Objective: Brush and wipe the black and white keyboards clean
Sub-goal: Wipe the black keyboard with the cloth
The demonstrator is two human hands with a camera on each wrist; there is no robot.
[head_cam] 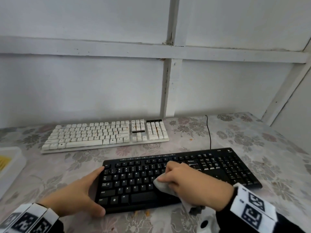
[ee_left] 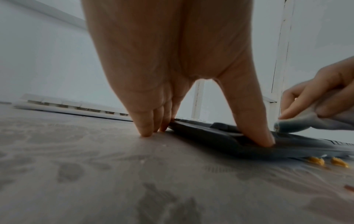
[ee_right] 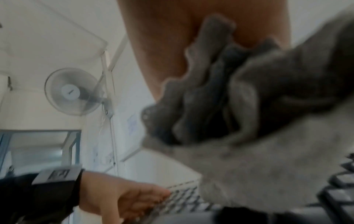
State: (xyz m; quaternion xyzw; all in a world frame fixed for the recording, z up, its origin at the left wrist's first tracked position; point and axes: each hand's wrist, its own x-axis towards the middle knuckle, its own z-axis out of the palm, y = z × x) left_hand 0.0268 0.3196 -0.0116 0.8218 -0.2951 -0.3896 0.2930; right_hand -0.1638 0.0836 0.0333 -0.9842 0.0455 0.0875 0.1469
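- I have my right hand (head_cam: pixel 183 178) bunched around a soft grey cloth (head_cam: pixel 164 185), fingers curled over it, pressing it onto the middle letter rows of the flat black plastic keyboard (head_cam: pixel 134 184) nearest me.
- My left hand (head_cam: pixel 79 194) braces that keyboard's left end: fingers fairly straight along the edge, thumb hooked at the front corner, tips down on the counter (head_cam: pixel 277 148).
- To wipe well, I judge I should keep the brace firm, run the cloth row by row, and push grime off the edge, not into the gaps.
- The orange crumbs (ee_left: pixel 325 162) just beside the front edge will need sweeping up too.
- The white keyboard (head_cam: pixel 104 135) lies well behind, near the wall, with brownish stains on several keys; it looks not yet cleaned.
- The counter wears a glossy floral cover; a thin black cable (head_cam: pixel 209 132) runs toward the wall.
- A white tray (head_cam: pixel 11 158) sits at the left edge, and a white fan (ee_right: pixel 74 91) hangs on the wall.
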